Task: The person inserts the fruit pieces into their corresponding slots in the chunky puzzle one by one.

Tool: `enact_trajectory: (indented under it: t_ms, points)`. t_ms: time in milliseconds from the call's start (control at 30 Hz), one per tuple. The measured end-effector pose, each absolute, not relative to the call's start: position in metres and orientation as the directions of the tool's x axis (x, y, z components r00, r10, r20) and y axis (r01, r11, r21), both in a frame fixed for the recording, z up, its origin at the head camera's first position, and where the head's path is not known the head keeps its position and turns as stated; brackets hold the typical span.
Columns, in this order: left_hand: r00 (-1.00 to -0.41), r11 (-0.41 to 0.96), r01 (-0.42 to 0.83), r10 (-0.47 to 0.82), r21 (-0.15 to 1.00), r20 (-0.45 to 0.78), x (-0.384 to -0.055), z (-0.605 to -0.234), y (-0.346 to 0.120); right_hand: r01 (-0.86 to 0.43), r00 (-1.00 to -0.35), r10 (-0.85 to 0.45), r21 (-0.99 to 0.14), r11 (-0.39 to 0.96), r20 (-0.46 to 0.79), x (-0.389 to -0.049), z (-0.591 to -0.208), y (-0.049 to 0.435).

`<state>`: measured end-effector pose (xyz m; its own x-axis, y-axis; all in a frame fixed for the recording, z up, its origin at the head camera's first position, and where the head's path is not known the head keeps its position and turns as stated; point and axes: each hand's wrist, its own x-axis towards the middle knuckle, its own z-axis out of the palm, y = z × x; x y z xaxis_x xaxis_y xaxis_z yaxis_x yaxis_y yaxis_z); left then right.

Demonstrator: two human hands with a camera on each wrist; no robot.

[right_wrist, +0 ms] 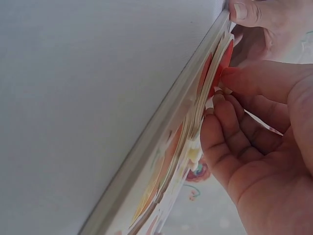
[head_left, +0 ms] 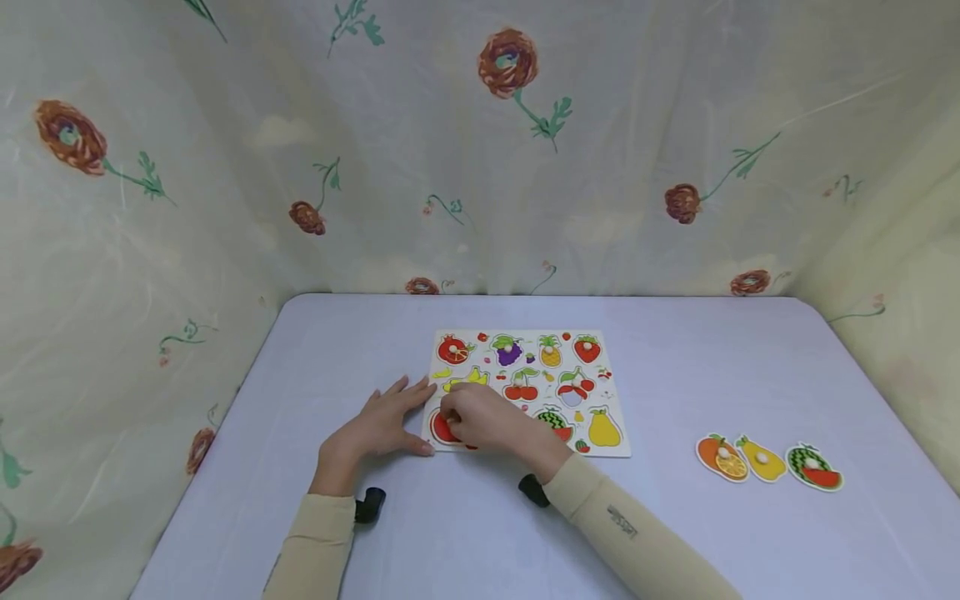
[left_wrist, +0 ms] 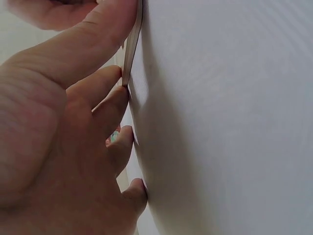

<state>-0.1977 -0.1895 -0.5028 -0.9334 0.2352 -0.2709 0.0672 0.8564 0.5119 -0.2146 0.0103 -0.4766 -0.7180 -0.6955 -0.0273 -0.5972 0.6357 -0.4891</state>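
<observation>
The red piece (head_left: 441, 427) was at the near left corner of the fruit board (head_left: 528, 343); whether it sat flush I couldn't tell. The thumb and fingers of my right hand (head_left: 487, 417) were curled in, pinching it. My left hand (head_left: 377, 425) lay spread, its thumb and fingertips at the board's left edge. Well off to the right, an orange piece (head_left: 722, 459), a pear piece (head_left: 763, 463) and a watermelon piece (head_left: 814, 468) lay in a row on the pale table (head_left: 337, 333), before a flowered curtain (head_left: 615, 125).

A curtained-off space, judging by the flower-printed sheeting (head_left: 420, 108) hanging behind and beside a pale table (head_left: 697, 358)
</observation>
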Motion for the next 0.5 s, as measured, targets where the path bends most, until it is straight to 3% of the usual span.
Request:
enact_trajectory:
  t_ms: [500]
  points:
    - [-0.931, 0.857, 0.066, 0.237, 0.511, -0.276, -0.1967, -0.4997, -0.1882, -0.575, -0.729, -0.683, -0.492, 0.653, -0.054, -0.2191, -0.4781, 0.0048]
